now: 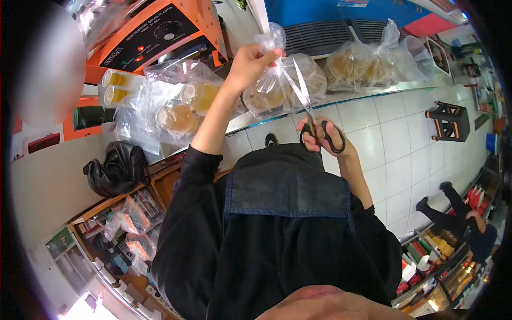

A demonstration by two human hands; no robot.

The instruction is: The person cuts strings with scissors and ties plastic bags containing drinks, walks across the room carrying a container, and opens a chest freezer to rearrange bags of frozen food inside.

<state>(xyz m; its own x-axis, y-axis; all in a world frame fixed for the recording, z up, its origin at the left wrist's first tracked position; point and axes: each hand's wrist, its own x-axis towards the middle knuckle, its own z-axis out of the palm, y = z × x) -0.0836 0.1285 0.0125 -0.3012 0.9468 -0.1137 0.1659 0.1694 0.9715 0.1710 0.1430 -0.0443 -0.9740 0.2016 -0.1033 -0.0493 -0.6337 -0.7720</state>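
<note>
My left hand (255, 63) is closed around the gathered neck of a clear plastic bag (265, 96) at the counter's edge. Yellowish-brown contents show through the bag's lower part. In my right hand (326, 136) is a pair of scissors (306, 104) with black handles, my fingers through the loops. Its blades stand slightly apart and point up at the bag's neck, close to my left hand. Whether the blades touch the plastic I cannot tell. Another knotted clear bag (360, 66) with similar contents sits to the right.
To the left, sealed cups of yellowish drink (178, 117) lie in clear plastic. An orange cup-sealing machine (160, 34) stands behind them. A black plastic bag (118, 168) lies at left. On the tiled floor are a black stool (448, 121) and a seated person (472, 226).
</note>
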